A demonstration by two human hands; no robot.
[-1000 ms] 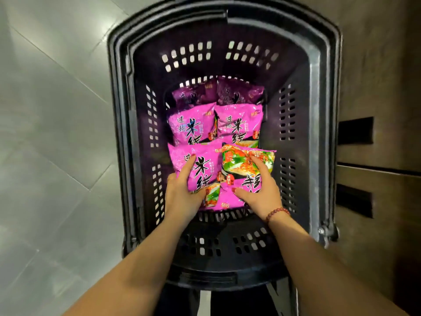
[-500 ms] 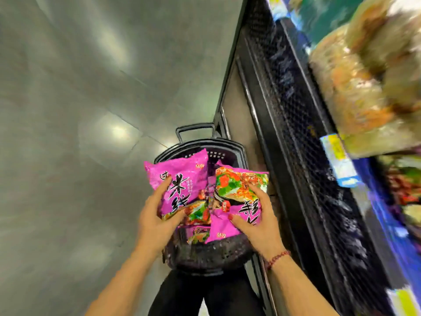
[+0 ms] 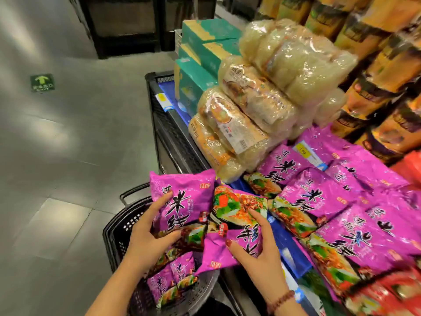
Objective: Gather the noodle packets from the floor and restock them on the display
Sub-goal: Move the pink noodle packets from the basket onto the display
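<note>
My left hand (image 3: 148, 238) grips a pink noodle packet (image 3: 184, 199), held upright above the black basket (image 3: 118, 233). My right hand (image 3: 257, 249) grips a second pink packet (image 3: 237, 224), turned upside down, right beside the first. Both are lifted close to the front edge of the display. More pink packets in the basket (image 3: 168, 279) lie below my hands. Several matching pink packets on the display (image 3: 319, 201) lie flat to the right.
Clear bags of pale dried noodles (image 3: 262, 106) are stacked behind the pink ones, with teal boxes (image 3: 205, 53) beyond and brown-orange packs (image 3: 382, 71) at the far right. Red packets (image 3: 387, 293) lie at the lower right. Grey tiled floor (image 3: 68, 156) spreads left.
Both hands lifted the two packets out of the basket and up toward the display. My view swung from down into the basket to the shelf on the right.
</note>
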